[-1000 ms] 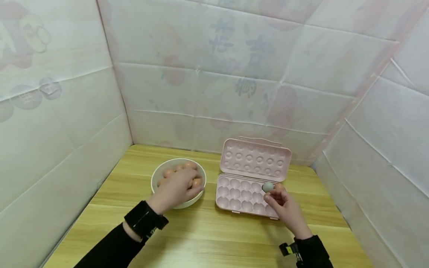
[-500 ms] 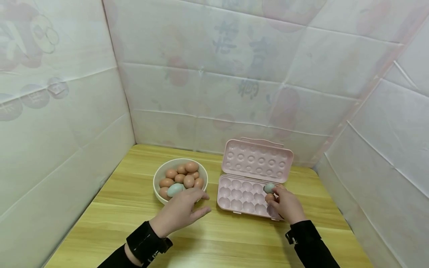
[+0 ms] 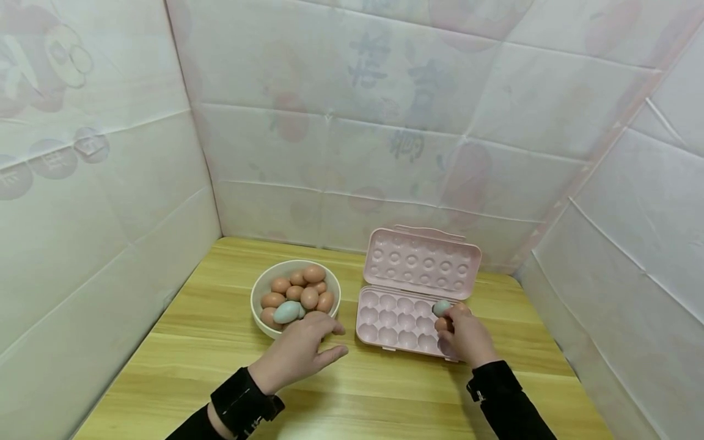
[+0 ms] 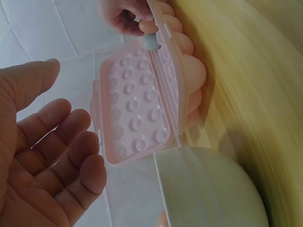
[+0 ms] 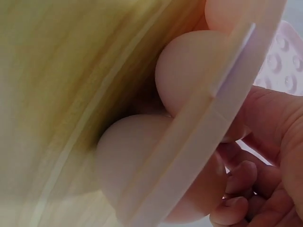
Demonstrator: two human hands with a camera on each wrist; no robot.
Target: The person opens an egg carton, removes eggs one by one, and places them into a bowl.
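Note:
My left hand (image 3: 299, 348) hovers by the near rim of a white bowl (image 3: 257, 318), fingers loosely bent and holding nothing. Several brown eggs (image 3: 309, 297) and pale blue-green eggs (image 3: 287, 312) fill this bowl. To the right lies an egg tray (image 3: 387, 319) in pink plastic, its lid (image 3: 422, 264) raised. Over the tray's right end, my right hand (image 3: 470, 338) pinches a brown egg (image 3: 442, 324) at the middle row. A blue-green egg (image 3: 442, 308) sits in the back row, with another brown egg (image 3: 461, 307) partly hidden beside it. The right fingertips are partly covered.
Both containers stand on a wood-grain table (image 3: 352, 391). White printed sheeting (image 3: 352, 153) closes off the back and both sides. In the left wrist view, the tray's rounded cups (image 4: 191, 73) bulge out underneath.
My left hand has drawn back from inside the bowl toward its near rim, uncovering the eggs. My right hand has lowered the brown egg to the tray's middle row.

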